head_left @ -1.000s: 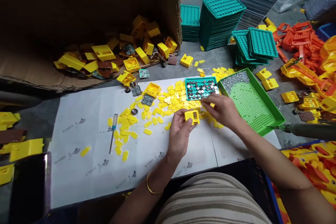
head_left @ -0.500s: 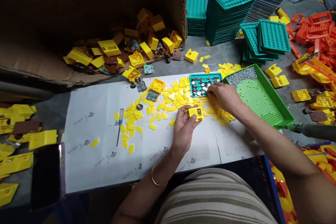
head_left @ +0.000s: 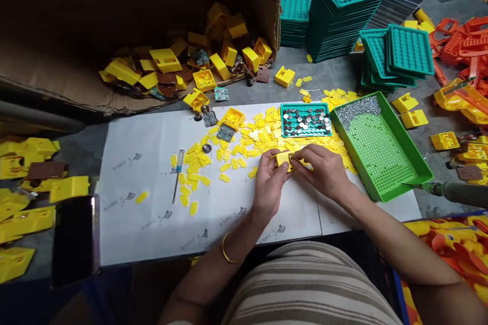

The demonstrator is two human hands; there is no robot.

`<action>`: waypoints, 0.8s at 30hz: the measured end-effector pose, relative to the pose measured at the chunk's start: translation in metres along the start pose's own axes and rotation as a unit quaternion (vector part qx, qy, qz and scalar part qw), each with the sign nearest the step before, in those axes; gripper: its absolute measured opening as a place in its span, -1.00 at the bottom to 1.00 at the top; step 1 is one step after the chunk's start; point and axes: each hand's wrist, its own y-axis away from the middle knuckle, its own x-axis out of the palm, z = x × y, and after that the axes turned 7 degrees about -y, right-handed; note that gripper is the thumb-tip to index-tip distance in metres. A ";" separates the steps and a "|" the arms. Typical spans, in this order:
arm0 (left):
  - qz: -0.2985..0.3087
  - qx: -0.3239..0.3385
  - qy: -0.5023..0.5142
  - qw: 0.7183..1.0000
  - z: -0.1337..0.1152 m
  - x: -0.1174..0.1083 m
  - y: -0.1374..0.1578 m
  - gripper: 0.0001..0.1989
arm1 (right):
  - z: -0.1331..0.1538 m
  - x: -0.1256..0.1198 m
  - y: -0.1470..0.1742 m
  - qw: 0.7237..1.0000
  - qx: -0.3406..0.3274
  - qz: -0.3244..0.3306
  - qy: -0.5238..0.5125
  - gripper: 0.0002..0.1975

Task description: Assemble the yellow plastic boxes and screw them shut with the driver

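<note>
My left hand [head_left: 271, 179] grips a small yellow plastic casing [head_left: 282, 160] above the white board, its thumb lying across the front. The casing has a patch of small holes and an open compartment on its right side. Against that compartment, my right hand [head_left: 324, 166] is closed in a pinch; whatever sits between its fingertips is hidden. Just beyond both hands lies a teal tray [head_left: 282, 121] holding many small round silver and dark button cells. Loose yellow plastic tabs [head_left: 263, 134] are spread around the tray and to its left.
A green basket [head_left: 414, 160] with small metal screws stands right, beside a power screwdriver [head_left: 453, 192]. A screwdriver [head_left: 177, 175] and a phone [head_left: 75, 241] lie left. Behind are a cardboard box [head_left: 277, 15] of yellow casings and stacked teal trays [head_left: 343, 20]. Orange parts [head_left: 463, 45] are piled far right.
My right hand has moved from the teal tray back toward me and left, to the yellow casing. My left hand still holds the casing. The view has shifted slightly.
</note>
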 end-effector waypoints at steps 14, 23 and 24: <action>0.061 0.100 -0.067 0.991 0.011 -0.005 0.005 -0.73 | -0.015 -0.019 -0.011 0.901 0.190 0.100 -0.376 -0.80; 0.047 -0.077 0.096 0.991 -0.008 0.000 0.001 -0.65 | -0.008 -0.009 0.003 0.881 0.159 0.042 -0.443 -0.71; 0.041 -0.086 0.104 0.990 -0.009 0.000 0.002 -0.66 | -0.007 -0.009 0.006 0.888 0.150 0.038 -0.434 -0.71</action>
